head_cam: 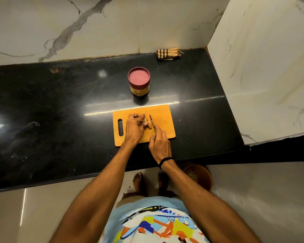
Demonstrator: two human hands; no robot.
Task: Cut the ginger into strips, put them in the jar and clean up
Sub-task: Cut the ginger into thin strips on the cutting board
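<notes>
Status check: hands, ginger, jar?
Left hand holds ginger on board. Right hand grips knife, blade at ginger. Jar lidded, behind board. Nothing blocking.

- One ginger piece (147, 123)
- One knife (152, 122)
- One cutting board (165, 116)
- One lidded jar (139, 83)
- One folded cloth (168, 54), far right
- One brown bowl (200, 176)
- Two hands: left hand (134, 128), right hand (160, 142)

walls (112, 23): white veined marble | counter (42, 102): glossy black stone | floor (33, 216): pale glossy tile

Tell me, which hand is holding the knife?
The right hand, the one with the black wristband, grips the knife; the left hand holds the ginger instead.
</notes>
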